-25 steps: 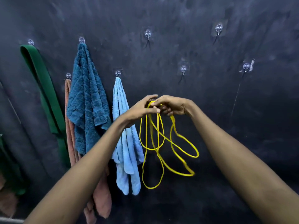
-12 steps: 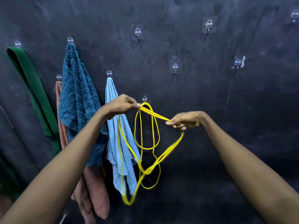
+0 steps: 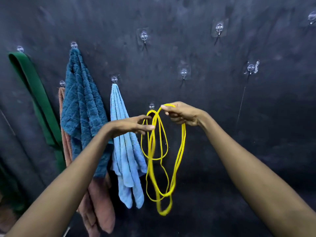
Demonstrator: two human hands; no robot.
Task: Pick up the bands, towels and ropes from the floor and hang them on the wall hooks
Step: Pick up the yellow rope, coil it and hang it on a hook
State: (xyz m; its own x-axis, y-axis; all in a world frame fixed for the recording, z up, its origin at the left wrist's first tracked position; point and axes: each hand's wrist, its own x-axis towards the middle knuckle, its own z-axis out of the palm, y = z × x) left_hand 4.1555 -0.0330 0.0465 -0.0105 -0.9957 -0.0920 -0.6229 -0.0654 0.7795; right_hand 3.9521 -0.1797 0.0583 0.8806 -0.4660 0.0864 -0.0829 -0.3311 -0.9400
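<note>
**Hook wall w/ yellow band, centre: stock entry**

Visibility notes first.
- Pink towel (image 3: 100,202): mostly hidden behind teal towel (image 3: 82,108) and the left forearm. Only a strip near its hook and the lower folds show.
- Green band (image 3: 39,100): lower end runs into shadow at frame left and can't be followed.
- Far-right hook (image 3: 312,17): cut by frame edge.
- Whitish scrap (image 3: 256,66) beside upper-right hook (image 3: 251,68): too small to ID.
- Yellow band (image 3: 183,142): lower strands blurred, so no. of turns is unclear.
- Thin yellow loops (image 3: 141,144) hang from centre hook (image 3: 151,106). Can't tell if they are the same piece as the band or separate.

Yellow band: bright yellow, narrow, flat-looking strip. It is gathered into long hanging loops in front of the dark wall (image 3: 222,151), just right of the light-blue towel (image 3: 123,142). Lowest bend hangs a bit below that towel's tips. Top bend sits beside centre hook, to its right, not on it.

R hand (image 3: 181,115): thumb + curled fingers pinch the band's top bend.

L hand (image 3: 131,125): fingers nearly straight, tips touching the strands under centre hook, thumb apart from them. It grips nothing.

Other stock: teal, light-blue and pink towels + green band, each on its own clear stick-on hook, left half of wall. More such hooks sit at upper centre (image 3: 144,36), mid (image 3: 184,73) and upper right (image 3: 219,28).
</note>
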